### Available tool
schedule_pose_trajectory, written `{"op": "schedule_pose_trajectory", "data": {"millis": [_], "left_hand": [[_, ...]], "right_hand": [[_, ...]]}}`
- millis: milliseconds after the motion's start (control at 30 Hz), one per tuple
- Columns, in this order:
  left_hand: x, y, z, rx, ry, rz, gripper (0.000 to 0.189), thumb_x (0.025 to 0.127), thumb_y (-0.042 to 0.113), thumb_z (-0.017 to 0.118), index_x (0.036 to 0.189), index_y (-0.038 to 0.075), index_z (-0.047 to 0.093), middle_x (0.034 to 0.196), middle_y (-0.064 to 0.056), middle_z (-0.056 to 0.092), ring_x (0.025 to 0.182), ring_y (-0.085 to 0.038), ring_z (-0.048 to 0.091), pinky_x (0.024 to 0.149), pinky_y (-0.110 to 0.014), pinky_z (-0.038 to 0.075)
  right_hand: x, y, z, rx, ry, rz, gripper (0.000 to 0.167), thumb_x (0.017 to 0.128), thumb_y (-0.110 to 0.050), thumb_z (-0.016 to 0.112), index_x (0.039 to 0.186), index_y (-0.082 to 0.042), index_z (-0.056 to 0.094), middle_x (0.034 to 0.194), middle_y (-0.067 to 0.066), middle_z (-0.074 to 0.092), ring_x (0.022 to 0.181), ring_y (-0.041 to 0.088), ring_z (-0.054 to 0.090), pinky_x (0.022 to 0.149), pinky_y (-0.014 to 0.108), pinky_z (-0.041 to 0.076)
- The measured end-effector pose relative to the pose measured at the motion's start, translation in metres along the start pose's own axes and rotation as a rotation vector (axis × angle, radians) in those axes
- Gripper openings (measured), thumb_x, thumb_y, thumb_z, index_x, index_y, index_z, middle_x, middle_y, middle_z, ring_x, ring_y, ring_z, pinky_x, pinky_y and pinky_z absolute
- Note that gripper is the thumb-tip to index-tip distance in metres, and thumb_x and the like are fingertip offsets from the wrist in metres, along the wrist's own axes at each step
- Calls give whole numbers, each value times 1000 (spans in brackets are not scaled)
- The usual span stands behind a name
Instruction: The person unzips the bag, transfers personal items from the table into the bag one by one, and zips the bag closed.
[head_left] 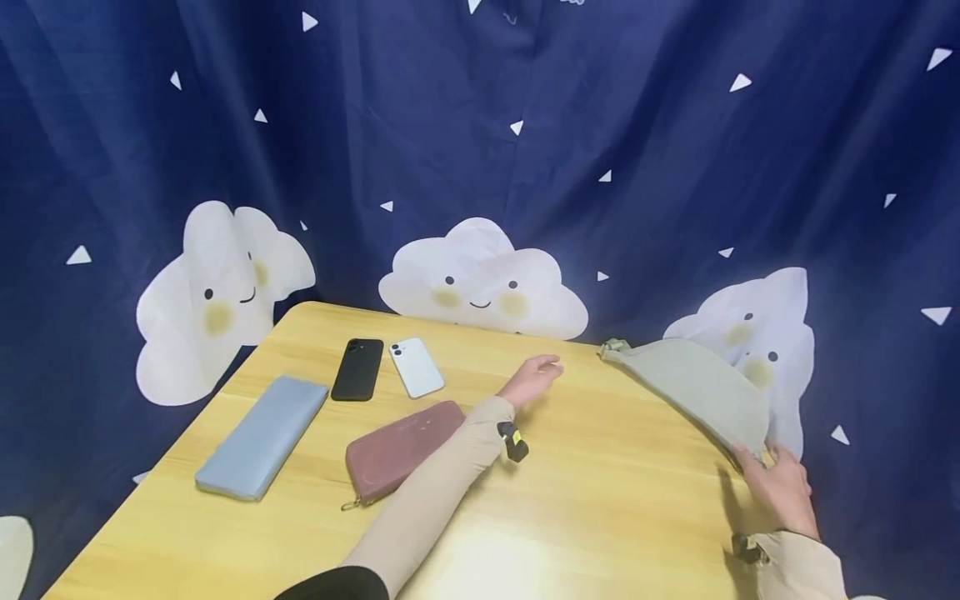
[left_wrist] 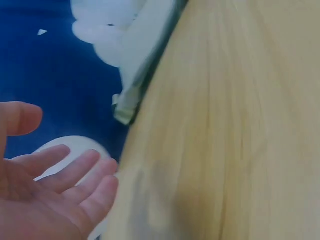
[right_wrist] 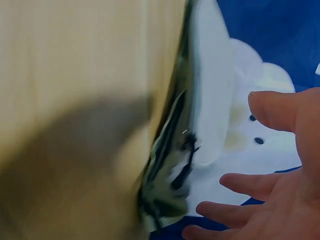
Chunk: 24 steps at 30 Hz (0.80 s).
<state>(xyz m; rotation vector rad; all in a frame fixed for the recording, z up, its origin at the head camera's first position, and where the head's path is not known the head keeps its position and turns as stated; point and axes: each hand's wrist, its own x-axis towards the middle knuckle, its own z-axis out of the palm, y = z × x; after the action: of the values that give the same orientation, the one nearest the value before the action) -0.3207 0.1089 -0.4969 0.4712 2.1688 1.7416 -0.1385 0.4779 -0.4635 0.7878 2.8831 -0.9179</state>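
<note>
Clock directions are taken from the middle of the bench point(head_left: 615, 483) in the head view, with twelve at the far edge. A grey-green fabric item point(head_left: 693, 383) lies along the bench's edge at two o'clock, its long lower side slanting from the bunched far end toward the near end at the right. The right wrist view shows open, layered folds and a small dark fitting at one end.

The right hand point(head_left: 782, 492), at three o'clock, is beside the near end of the fabric item. Its thumb and fingers are extended and apart, clamped on nothing; whether a fingertip touches the fabric cannot be told. The left hand point(head_left: 531, 382), at one o'clock, hovers over the bench, well short of the fabric's far end, palm exposed in the left wrist view. Its thumb stands away from the fingers, which are slightly spread and hold nothing.

A black phone point(head_left: 357, 369) lies at ten o'clock, with a white phone point(head_left: 417, 367) just beside it at eleven. A light-blue case point(head_left: 262, 437) occupies nine o'clock; between it and the centre lies a maroon zip purse point(head_left: 405, 446), partly hidden by the beige left sleeve point(head_left: 442, 467). Behind the bench hangs a dark-blue curtain point(head_left: 442, 100) printed with smiling clouds and white triangles.
</note>
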Motion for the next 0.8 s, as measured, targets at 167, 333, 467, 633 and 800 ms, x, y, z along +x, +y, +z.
{"op": "schedule_pose_trajectory", "data": {"millis": [167,333,467,633,800], "left_hand": [[18,0,16,28,18,-10,54,105,27,49,153,1,45,145,-15,62,135,-33,59,117,-45,48],[39,-1,31,6,25,-20,54,105,22,49,152,-4,43,147,-22,59,139,-38,55,121,-47,43],[58,-4,42,-4,81,-31,53,103,19,51,150,-5,46,147,-23,59,140,-39,54,123,-47,41],[73,-6,51,-47,110,-37,55,101,18,51,149,-7,45,154,-24,52,145,-39,48,126,-46,37],[80,-3,57,-148,87,-32,63,100,16,51,156,-9,33,162,-27,38,153,-42,35,129,-49,29]], "right_hand": [[4,12,7,22,-37,24,91,106,-51,38,154,20,9,154,50,17,143,66,21,121,72,24],[7,18,10,36,-44,38,93,105,-52,43,155,18,9,155,49,17,144,65,21,122,71,23],[7,21,12,7,-29,28,92,103,-53,47,155,16,16,153,48,23,139,67,28,118,74,28],[6,23,17,-13,7,38,88,101,-53,53,153,12,23,153,45,29,131,70,32,110,78,32],[8,22,20,1,46,29,84,100,-45,60,152,11,27,154,43,31,136,66,33,114,75,32]]}}
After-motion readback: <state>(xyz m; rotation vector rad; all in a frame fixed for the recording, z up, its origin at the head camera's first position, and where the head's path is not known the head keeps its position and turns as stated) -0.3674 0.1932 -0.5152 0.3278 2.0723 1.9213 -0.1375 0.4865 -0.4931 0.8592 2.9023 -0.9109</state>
